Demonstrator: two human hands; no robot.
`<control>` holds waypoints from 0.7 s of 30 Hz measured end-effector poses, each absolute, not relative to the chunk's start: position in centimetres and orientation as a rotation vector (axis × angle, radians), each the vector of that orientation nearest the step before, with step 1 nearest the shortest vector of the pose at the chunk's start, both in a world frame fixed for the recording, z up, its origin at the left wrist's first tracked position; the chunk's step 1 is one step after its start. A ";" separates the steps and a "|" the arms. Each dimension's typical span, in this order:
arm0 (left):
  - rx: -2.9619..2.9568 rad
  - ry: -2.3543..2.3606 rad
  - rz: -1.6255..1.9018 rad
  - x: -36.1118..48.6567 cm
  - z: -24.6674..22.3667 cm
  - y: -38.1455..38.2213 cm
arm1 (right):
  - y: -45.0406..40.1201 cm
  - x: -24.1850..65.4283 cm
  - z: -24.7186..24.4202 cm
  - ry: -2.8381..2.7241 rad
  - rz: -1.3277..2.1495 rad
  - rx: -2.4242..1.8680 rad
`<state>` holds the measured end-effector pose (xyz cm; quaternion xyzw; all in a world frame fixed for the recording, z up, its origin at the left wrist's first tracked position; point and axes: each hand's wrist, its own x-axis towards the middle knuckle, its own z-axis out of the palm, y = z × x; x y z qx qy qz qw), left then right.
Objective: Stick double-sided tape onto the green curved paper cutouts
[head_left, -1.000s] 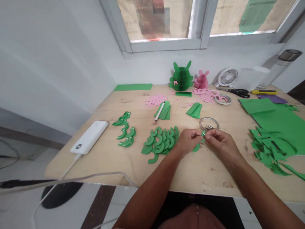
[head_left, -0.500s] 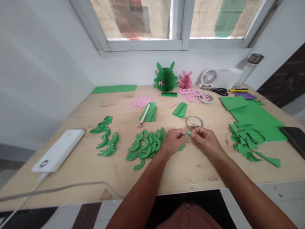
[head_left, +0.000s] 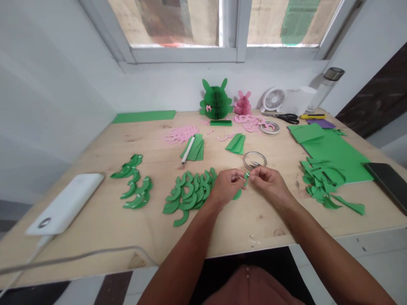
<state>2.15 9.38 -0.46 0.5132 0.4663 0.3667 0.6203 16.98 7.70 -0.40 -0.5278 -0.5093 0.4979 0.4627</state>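
Between the fingertips of my left hand [head_left: 226,185] a small green paper piece [head_left: 246,181] is pinched, mostly covered by the fingers. My right hand [head_left: 269,181] has thumb and forefinger pressed together at a whitish strip on that piece; what exactly they grip is too small to tell. Just beyond the fingers lies a roll of tape [head_left: 243,160], with a pointed metal tool [head_left: 255,164] inside its ring. A pile of curved green paper cutouts [head_left: 190,192] is beside my left forearm. More green cutouts with white strips [head_left: 137,199] lie farther left.
Green scraps [head_left: 324,178], green sheets [head_left: 343,154] and a black phone [head_left: 386,184] lie right. A white power bank [head_left: 68,201] with a cable sits left. Folded green paper [head_left: 235,144], a white pen [head_left: 188,150], scissors [head_left: 288,117] and paper figures [head_left: 216,101] are farther back.
The whole view has shifted slightly, so things appear a little farther left. Both hands stay together at the small green piece, with hardly any change in their grip.
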 end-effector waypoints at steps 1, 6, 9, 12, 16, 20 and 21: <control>1.182 1.075 0.845 2.2 -0.5 9.4 | 7.7 17.0 -0.4 -1.262 1.224 -1.303; 1.200 1.092 0.847 2.2 -0.5 9.4 | 7.7 17.0 -0.4 -1.299 1.216 -1.321; 1.201 1.088 0.853 2.2 -0.4 9.5 | 7.7 17.1 -0.6 -1.315 1.218 -1.333; 1.204 1.087 0.848 2.2 -0.2 9.5 | 7.7 17.1 -0.8 -1.322 1.217 -1.331; 1.208 1.085 0.864 2.1 -0.2 9.4 | 7.8 17.2 -0.9 -1.333 1.213 -1.337; 1.211 1.092 0.868 2.1 -0.3 9.3 | 7.8 17.2 -0.8 -1.332 1.225 -1.339; 1.207 1.095 0.868 2.1 -0.4 9.3 | 7.7 17.2 -0.8 -1.331 1.230 -1.338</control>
